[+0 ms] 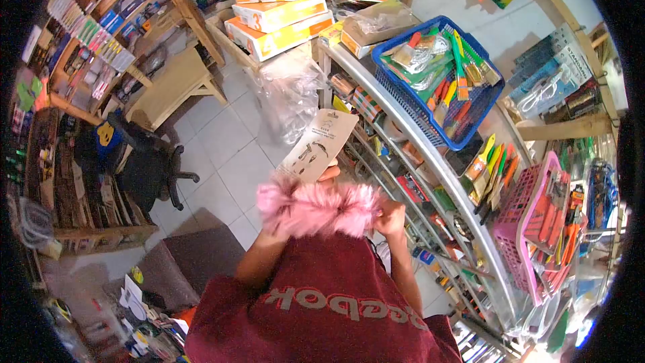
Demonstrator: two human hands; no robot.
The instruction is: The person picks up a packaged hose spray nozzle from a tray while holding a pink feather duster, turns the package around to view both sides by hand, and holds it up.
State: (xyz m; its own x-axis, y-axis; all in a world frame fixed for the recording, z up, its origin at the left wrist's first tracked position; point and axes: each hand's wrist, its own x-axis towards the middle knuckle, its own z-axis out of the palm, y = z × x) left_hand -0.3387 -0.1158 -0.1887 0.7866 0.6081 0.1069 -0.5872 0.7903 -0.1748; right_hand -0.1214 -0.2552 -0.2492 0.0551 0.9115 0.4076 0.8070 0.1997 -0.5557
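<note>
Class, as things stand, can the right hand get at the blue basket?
Probably, with a stretch: nothing visible blocks the blue basket, though the right hand seems busy holding the pink fluff.

Blue plastic basket (403, 102) of paintbrushes (459, 60) on metal-edged display counter (463, 191); pink basket (514, 212) near it. Three orange-and-white boxes (279, 15) stacked by counter's far end. Black swivel chair (144, 168) near wooden bench (171, 91).

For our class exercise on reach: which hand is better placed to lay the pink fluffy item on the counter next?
Likely the right hand: it grips the pink fluffy item at its end nearer the counter; the left hand, mostly hidden, appears to hold the card.
</note>
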